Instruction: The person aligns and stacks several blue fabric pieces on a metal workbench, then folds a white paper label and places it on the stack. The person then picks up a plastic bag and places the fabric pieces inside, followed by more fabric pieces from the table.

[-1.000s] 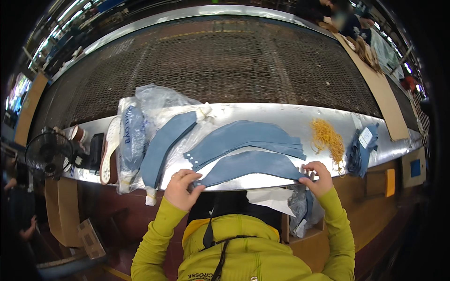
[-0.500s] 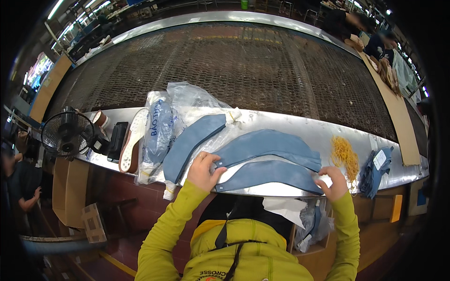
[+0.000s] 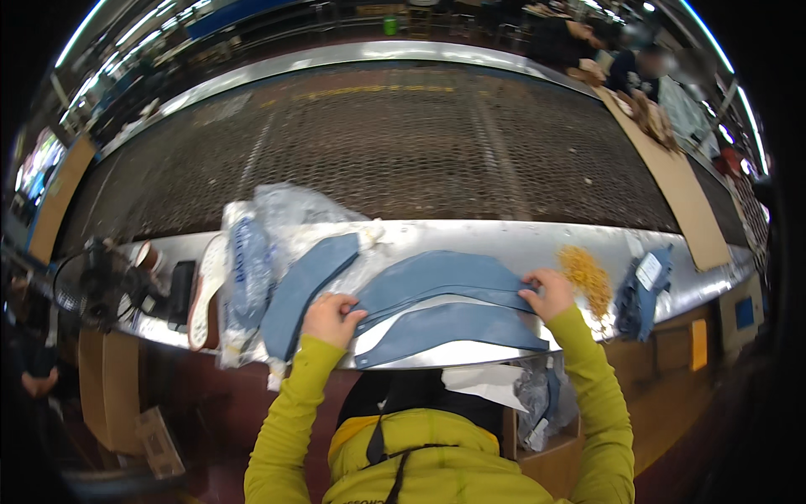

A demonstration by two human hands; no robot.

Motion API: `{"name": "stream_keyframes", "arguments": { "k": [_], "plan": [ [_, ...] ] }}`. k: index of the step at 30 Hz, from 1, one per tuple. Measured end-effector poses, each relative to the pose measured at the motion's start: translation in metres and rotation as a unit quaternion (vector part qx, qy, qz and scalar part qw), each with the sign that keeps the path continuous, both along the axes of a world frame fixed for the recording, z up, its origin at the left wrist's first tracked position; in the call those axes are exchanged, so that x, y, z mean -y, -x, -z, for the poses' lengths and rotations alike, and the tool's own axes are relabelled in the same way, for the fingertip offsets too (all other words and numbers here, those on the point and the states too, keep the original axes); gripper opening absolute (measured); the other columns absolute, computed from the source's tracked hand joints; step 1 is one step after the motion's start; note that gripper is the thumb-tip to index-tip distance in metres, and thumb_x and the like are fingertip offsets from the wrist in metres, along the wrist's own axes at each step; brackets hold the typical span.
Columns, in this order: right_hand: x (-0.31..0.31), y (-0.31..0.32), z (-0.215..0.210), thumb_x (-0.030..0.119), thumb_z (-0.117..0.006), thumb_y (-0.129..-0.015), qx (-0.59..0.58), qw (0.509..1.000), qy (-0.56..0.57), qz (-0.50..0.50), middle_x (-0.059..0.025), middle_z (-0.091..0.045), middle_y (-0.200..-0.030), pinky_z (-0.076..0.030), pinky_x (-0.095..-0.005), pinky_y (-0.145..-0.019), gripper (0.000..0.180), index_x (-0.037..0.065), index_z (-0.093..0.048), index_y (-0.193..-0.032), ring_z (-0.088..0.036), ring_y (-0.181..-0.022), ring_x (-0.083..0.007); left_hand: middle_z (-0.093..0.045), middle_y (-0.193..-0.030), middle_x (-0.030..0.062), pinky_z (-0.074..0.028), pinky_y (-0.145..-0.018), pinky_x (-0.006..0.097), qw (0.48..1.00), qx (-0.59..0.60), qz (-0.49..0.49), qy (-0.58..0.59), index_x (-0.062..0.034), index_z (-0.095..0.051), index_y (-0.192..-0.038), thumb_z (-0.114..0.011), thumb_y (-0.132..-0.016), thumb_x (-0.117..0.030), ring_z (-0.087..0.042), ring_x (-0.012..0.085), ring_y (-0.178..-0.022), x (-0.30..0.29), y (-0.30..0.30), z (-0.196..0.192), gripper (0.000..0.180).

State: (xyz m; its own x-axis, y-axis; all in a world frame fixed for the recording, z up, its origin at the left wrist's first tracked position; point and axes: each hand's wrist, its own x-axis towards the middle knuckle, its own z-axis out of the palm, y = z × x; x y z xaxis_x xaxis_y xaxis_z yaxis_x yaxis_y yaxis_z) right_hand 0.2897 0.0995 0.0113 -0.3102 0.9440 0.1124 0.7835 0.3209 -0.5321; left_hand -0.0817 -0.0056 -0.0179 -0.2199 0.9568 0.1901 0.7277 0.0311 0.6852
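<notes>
Left hand (image 3: 329,317): at the left end of the upper blue curved piece (image 3: 437,281), fingers bent down on its edge; seems to pinch it, not fully sure.
Right hand (image 3: 550,292): at the right end of the same piece, fingers curled on its tip, grasping it.
Upper blue curved piece: flat on the metal ledge (image 3: 520,239), directly ahead of the body, between both hands.
Long axis: left to right, arched away from the body; both hands about equally near, each at its own end.
Lower blue curved piece (image 3: 449,329): just beside the upper one on the near side, same direction, close to the ledge edge; not held.
Third blue piece (image 3: 304,290): left of the left hand, lying diagonal, partly on clear plastic bags (image 3: 281,220).
Bag with blue print (image 3: 245,269): far left in the bag pile, long shape, print too small to tell.
Yellow heap (image 3: 588,275): just right of the right hand, small loose bits.
Dark blue bundle (image 3: 642,290): further right, with a small white tag on top.
Fan (image 3: 96,290): black, at the far left end.
Mesh bed (image 3: 403,143): wide dark grid behind the ledge.
Cardboard strip (image 3: 672,181): brown, along the right side.
</notes>
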Motion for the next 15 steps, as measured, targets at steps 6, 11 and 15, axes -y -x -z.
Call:
{"name": "stream_keyframes", "arguments": {
  "k": [6,11,15],
  "plan": [
    [-0.012,-0.004,0.006,0.012,-0.077,-0.067,0.015,0.998,0.056,0.029,-0.01,-0.06,-0.083,-0.047,-0.0346,-0.073,0.025,0.004,-0.066,-0.088,-0.057,-0.079,-0.0237,-0.06,-0.071,0.0088,-0.047,-0.06,0.031,0.999,0.02,0.016,-0.044,-0.0014,-0.067,-0.079,-0.07,-0.074,-0.007,-0.059,0.0216,-0.062,0.001,0.001,-0.004,0.008],
    [-0.02,-0.001,0.006,0.01,-0.078,-0.068,0.0,0.994,0.105,0.031,-0.0073,-0.061,-0.077,-0.048,-0.0319,-0.067,0.021,0.003,-0.066,-0.083,-0.058,-0.073,-0.0195,-0.063,-0.074,0.0043,-0.048,-0.053,0.023,0.97,0.235,-0.026,0.051,0.0021,-0.065,-0.085,-0.064,-0.082,-0.004,-0.057,0.0083,-0.061,0.002,0.003,-0.002,0.007],
    [-0.024,0.001,0.0,0.008,-0.077,-0.069,-0.083,0.979,0.175,0.065,-0.0072,-0.064,-0.073,-0.049,-0.03,-0.063,0.018,0.002,-0.065,-0.08,-0.061,-0.068,-0.0179,-0.063,-0.074,0.0022,-0.048,-0.051,0.02,0.958,0.28,-0.032,0.056,0.0021,-0.065,-0.093,-0.062,-0.084,-0.003,-0.055,0.0046,-0.061,0.004,0.006,-0.001,0.01]
  ]
}}
